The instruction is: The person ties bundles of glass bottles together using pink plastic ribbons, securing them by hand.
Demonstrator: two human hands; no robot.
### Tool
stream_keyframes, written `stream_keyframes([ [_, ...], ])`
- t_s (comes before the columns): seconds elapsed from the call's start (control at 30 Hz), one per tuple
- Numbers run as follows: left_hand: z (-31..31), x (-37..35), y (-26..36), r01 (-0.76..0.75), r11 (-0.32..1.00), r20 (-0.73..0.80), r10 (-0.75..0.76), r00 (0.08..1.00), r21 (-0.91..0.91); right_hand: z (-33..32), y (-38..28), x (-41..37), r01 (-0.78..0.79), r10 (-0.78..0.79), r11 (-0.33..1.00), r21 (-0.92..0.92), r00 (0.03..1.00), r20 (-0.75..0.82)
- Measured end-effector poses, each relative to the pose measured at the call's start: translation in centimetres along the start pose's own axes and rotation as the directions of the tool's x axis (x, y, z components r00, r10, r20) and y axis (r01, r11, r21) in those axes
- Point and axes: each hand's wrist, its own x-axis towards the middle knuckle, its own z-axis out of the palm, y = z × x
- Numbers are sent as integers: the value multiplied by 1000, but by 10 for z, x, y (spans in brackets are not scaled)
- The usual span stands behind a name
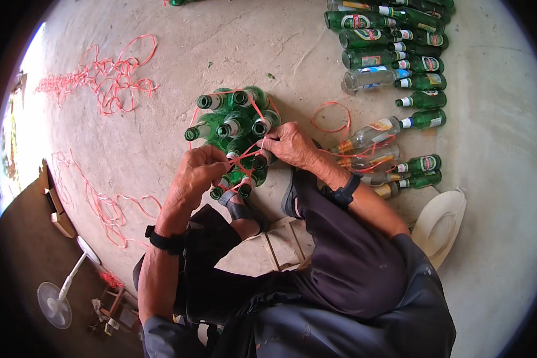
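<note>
A cluster of several green glass bottles stands upright on the floor between my feet, necks toward me. Red plastic string runs around the bundle and crosses over the nearer necks. My left hand pinches the string at the near left of the bundle, fingers closed. On the right side, my right hand has its thumb and fingers closed on another stretch of the same string, beside a bottle neck. The string is drawn between both hands. Some lower parts of the bottles are hidden by the necks and my hands.
Rows of lying bottles fill the floor at the right, with clear ones nearer. Loose tangles of red string lie at the left. A straw hat rests at my right; a white fan stands at lower left.
</note>
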Motion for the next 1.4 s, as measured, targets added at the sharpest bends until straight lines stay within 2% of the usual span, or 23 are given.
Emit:
stream_keyframes([
  [0.1,3,-1,-9,-22,1000,-66,23,998,18,1,1,1,-18,17,998,53,1000,18],
  [0.17,5,1,-19,-23,986,-191,55,980,162,-1,-1,0,-24,23,999,29,999,28],
  [0.2,7,-1,-22,-24,986,-191,55,980,163,-2,-3,0,-31,31,999,6,999,36],
  [0.27,14,-3,-25,-28,960,-312,118,943,278,-4,-7,-1,-26,25,1000,8,999,30],
  [0.4,20,-3,-23,-54,921,-335,194,922,385,-3,-10,-2,-29,28,998,49,999,22],
  [0.47,22,2,-29,-65,820,-363,321,875,569,-3,-11,-2,-20,19,998,63,1000,16],
  [0.6,22,-1,-28,-118,857,-355,328,875,501,-1,-8,-2,-20,19,997,77,1000,24],
  [0.67,22,0,-34,-116,891,-409,313,857,439,-2,-9,-1,-9,8,998,61,1000,26],
  [0.83,19,0,-31,-101,833,-363,342,867,544,1,-9,-2,15,-18,995,97,999,28],
  [0.9,17,2,-33,-92,815,-344,340,875,572,-2,-12,-3,-9,8,1000,14,996,86],
  [0.97,14,7,-41,-42,906,-362,210,908,421,3,-2,-1,7,-10,998,59,998,54],
  [1.1,13,8,-34,-50,894,-335,218,917,446,5,-2,-1,25,-32,984,175,999,34],
  [1.17,14,8,-30,0,929,-347,137,928,369,6,-2,0,21,-30,980,199,999,39],
  [1.23,17,8,-31,2,924,-350,144,926,383,4,-6,0,16,-27,975,222,999,46],
  [1.3,18,9,-37,3,917,-356,151,922,398,-1,-11,0,-103,77,983,155,983,167],
  [1.37,22,13,-51,-30,890,-408,238,881,454,-2,-12,0,-97,68,981,170,983,173],
  [1.4,24,13,-55,-13,890,-412,224,883,456,-2,-12,1,-94,61,978,184,982,177],
])
